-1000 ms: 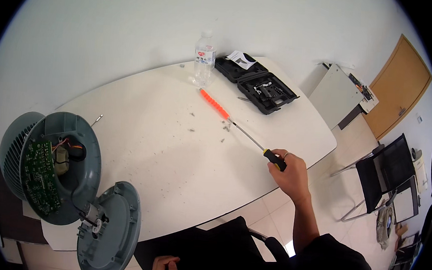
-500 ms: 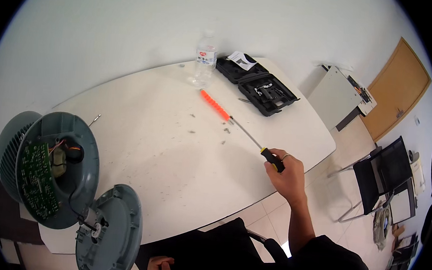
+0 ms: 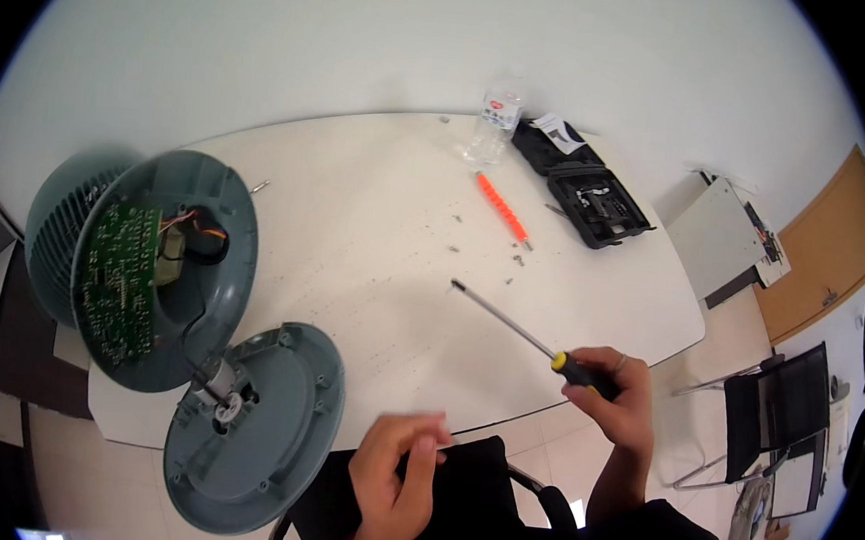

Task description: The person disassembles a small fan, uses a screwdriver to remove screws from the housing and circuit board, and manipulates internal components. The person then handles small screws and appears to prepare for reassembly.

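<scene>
My right hand (image 3: 616, 395) is closed round the black-and-yellow handle of a screwdriver (image 3: 518, 333). The shaft points up and left above the table, with a dark tip. Lower and nearer to me, my left hand (image 3: 393, 483) is raised at the table's front edge. Its fingers are loosely curled, slightly blurred, and no object shows in them. An orange ribbed rod (image 3: 502, 207) lies beyond the screwdriver, apart from it. Several small screws (image 3: 518, 261) are scattered close by.
At left stands an opened grey-green round housing (image 3: 239, 246) with a green circuit board (image 3: 121, 283); a wire joins it to a round cover (image 3: 269, 459) overhanging the front edge. Behind are a plastic bottle (image 3: 496, 124) and an open black tool case (image 3: 607, 207). A chair (image 3: 778, 420) stands right.
The screwdriver's tip has come away from the orange rod, which stays on the table. My left hand has risen from my lap toward the table edge. The view has shifted.
</scene>
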Motion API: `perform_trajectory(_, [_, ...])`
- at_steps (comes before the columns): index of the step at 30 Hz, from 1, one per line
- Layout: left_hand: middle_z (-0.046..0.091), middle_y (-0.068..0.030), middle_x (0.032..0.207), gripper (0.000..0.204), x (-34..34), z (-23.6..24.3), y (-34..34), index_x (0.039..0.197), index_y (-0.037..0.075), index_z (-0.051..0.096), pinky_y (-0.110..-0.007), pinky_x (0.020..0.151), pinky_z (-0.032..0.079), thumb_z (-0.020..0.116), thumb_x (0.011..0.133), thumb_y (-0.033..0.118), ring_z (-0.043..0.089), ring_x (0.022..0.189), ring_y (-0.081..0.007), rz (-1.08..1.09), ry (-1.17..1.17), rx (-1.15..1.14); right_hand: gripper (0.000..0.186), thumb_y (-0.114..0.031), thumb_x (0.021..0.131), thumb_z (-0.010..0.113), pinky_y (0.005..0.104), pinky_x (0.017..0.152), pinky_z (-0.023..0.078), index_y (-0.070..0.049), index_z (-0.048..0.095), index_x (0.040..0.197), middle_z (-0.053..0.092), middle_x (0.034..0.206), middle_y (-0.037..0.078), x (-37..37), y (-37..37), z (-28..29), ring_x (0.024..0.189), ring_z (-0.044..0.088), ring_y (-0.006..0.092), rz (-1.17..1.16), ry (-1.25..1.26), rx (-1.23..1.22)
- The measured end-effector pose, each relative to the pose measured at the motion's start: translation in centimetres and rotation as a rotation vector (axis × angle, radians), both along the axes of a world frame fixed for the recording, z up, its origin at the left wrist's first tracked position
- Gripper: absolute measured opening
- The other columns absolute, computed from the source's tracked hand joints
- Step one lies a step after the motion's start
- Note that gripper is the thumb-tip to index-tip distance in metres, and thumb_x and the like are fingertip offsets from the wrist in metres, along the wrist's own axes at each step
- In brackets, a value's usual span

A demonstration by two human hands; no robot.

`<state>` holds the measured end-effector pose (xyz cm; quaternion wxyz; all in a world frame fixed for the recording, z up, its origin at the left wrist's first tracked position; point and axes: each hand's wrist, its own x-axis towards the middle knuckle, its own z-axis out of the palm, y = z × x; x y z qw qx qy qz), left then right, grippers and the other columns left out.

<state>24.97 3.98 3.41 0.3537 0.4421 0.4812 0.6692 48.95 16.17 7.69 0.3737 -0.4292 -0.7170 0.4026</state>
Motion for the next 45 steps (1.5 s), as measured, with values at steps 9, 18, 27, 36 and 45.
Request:
perform_trajectory(9, [0.065, -0.0116, 0.099, 0.03, 0.3, 1.6, 4.6, 0.129, 0.0, 0.051, -0.03, 0.06, 0.055, 0.053, 0.102, 0.011, 0.067, 0.082, -0.0203, 0.114, -0.359, 0.239, 0.035, 0.006, 0.074, 0.07, 0.0212, 0.067, 0.048, 0.006, 0.068, 0.109, 0.072, 0.088, 0.01, -0.6, -1.8, 0.7, 0.075, 0.066, 0.0103, 0.253, 0.114, -0.129])
perform_trajectory(18, [0.068, -0.0162, 0.096, 0.015, 0.9, 1.0, 5.1, 0.114, -0.002, 0.059, -0.03, 0.054, 0.056, 0.054, 0.101, 0.004, 0.069, 0.079, -0.023, 0.129, -0.579, 0.313, 0.036, 0.007, 0.073, 0.071, 0.0229, 0.068, 0.05, 0.006, 0.068, 0.109, 0.073, 0.089, 0.012, -0.2, -1.7, 0.5, 0.075, 0.068, 0.0127, 0.288, 0.14, -0.069])
perform_trajectory(27, [0.066, -0.0149, 0.092, 0.015, 0.2, 1.3, 4.3, 0.108, -0.001, 0.058, -0.028, 0.047, 0.054, 0.052, 0.103, 0.011, 0.07, 0.074, -0.0255, -0.036, -0.472, 0.274, 0.038, 0.007, 0.07, 0.073, 0.0244, 0.067, 0.052, 0.005, 0.068, 0.108, 0.073, 0.09, 0.014, 1.8, -1.6, -0.3, 0.076, 0.071, 0.0166, 0.367, 0.167, -0.054])
perform_trajectory(36, [0.068, -0.0228, 0.097, 0.016, -0.5, 4.2, 1.8, 0.109, -0.009, 0.061, -0.032, 0.062, 0.064, 0.055, 0.094, -0.008, 0.072, 0.092, -0.0301, -0.204, -0.424, 0.325, 0.04, 0.005, 0.069, 0.074, 0.0255, 0.069, 0.055, 0.008, 0.067, 0.109, 0.073, 0.092, 0.018, 3.5, -1.4, -0.2, 0.076, 0.072, 0.0191, 0.544, 0.264, -0.168])
perform_trajectory(45, [0.07, -0.0219, 0.08, 0.01, -1.9, 6.2, -1.0, 0.095, -0.005, 0.063, -0.03, 0.049, 0.061, 0.062, 0.093, 0.004, 0.074, 0.077, -0.032, -0.015, 0.103, 0.401, 0.036, 0.005, 0.081, 0.071, 0.0264, 0.073, 0.056, 0.011, 0.063, 0.116, 0.071, 0.099, 0.02, 2.5, -1.8, -1.6, 0.083, 0.072, 0.0198, 0.784, 0.461, -0.397])
